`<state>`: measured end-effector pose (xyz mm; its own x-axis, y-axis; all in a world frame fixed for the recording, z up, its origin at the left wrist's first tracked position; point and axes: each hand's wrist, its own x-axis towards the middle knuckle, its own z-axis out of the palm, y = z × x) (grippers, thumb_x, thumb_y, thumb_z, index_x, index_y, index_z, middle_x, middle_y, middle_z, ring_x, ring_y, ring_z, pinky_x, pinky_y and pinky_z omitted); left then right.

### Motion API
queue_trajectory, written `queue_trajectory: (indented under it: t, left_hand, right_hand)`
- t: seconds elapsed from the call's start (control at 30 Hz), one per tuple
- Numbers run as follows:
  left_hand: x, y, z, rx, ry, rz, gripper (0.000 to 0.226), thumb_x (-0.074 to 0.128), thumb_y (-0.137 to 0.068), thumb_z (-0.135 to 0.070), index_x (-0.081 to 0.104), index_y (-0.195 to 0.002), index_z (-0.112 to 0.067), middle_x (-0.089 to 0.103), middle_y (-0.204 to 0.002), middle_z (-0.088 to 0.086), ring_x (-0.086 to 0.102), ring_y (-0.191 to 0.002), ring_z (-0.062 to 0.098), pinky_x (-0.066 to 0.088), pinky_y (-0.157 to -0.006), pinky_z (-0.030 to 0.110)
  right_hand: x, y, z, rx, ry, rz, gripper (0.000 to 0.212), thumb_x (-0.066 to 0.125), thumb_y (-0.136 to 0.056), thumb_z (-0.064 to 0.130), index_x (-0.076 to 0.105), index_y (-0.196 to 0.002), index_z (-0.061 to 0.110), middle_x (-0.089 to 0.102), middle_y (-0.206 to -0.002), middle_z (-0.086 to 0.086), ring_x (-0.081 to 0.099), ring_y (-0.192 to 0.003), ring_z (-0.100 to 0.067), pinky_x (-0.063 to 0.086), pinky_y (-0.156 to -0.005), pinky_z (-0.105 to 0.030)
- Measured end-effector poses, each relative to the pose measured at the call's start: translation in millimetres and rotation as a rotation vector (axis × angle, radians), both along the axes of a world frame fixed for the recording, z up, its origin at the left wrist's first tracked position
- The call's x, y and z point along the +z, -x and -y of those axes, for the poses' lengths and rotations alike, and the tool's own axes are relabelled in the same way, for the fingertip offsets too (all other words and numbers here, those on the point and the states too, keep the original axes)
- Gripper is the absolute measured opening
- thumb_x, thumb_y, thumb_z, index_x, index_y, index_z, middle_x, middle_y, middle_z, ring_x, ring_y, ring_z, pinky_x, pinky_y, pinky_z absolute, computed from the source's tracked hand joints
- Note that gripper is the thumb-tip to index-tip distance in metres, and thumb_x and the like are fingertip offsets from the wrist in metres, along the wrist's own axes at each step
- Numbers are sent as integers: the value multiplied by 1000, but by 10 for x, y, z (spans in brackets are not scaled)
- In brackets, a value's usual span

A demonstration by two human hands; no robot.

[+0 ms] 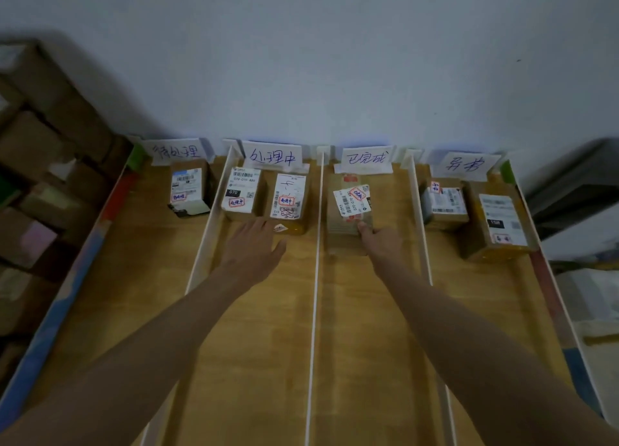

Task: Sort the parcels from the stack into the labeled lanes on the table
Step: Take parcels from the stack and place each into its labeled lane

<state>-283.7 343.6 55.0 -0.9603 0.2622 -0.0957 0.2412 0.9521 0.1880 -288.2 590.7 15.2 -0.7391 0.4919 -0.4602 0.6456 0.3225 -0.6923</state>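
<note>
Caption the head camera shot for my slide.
Right hand sets a parcel in the third lane; left hand open.

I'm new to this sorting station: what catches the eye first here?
Four handwritten white paper lane signs line the back of the wooden table. The right hand grips a brown cardboard parcel in the third lane; the open left hand hovers in the second.

A single wide-angle view is taken from the head, aimed forward and steeply down over the counter (254, 362) — toward 12 o'clock, where the wall (335, 60) is met. The near edge is cropped; both forearms are seen entering from 6 o'clock. Edges are bowed — lens distortion.
</note>
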Motion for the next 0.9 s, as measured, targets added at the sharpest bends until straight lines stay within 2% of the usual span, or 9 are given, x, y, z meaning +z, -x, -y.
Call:
queue_trajectory:
  t: [0.17,0.33,0.43,0.53,0.67,0.8,0.9]
  left_hand:
    - [-149,-49,121,18,2,12,46,47,-98,-41,51,-133,-11,55,-132,7,46,-126,25,35,-106,36]
    - [-146,-101,193,22,43,47,51,44,-100,-41,45,-140,-10,51,-138,8,43,-130,24,31,-110,36]
    - [-20,-117,223,31,55,38,49,43,-100,-43,48,-137,-11,52,-136,8,45,-127,26,32,-108,37]
    - [201,-166,292,36,46,-1,45,43,-99,-43,52,-131,-11,56,-130,9,49,-123,26,35,-106,38]
    - [588,-338,499,47,50,-89,40,43,-99,-41,58,-120,-9,60,-121,10,52,-115,26,39,-101,39]
    - [1011,-679,873,80,13,-158,41,40,-100,-40,59,-122,-10,60,-124,11,52,-119,27,41,-101,41]
    - [1268,-1067,1261,104,40,-218,42,41,-100,-40,59,-124,-10,60,-125,11,51,-120,28,37,-103,40]
  right_hand:
    - [-189,172,112,9,28,29,56,57,-96,44,68,-107,-9,68,-109,-25,63,-107,-39,52,-93,-47]
    - [-17,156,144,113,-30,23,58,40,-104,41,61,-121,-9,61,-124,-26,55,-118,-40,45,-102,-47]
    - [247,11,155,214,-192,-81,46,42,-105,31,50,-134,-3,55,-134,-21,50,-125,-36,43,-100,-41]
    - [549,-148,219,405,-402,-206,42,43,-103,27,47,-138,4,54,-133,-15,50,-122,-31,46,-97,-42]
    - [1003,-363,505,561,-639,-300,49,41,-103,34,39,-147,12,45,-148,-9,41,-136,-27,36,-112,-43]
    - [1392,-698,912,629,-698,-360,51,32,-104,41,39,-146,13,37,-155,-10,27,-146,-28,23,-119,-45]
    - [1622,-1002,1278,690,-738,-396,53,27,-105,44,34,-149,16,35,-155,-8,25,-147,-27,21,-120,-47]
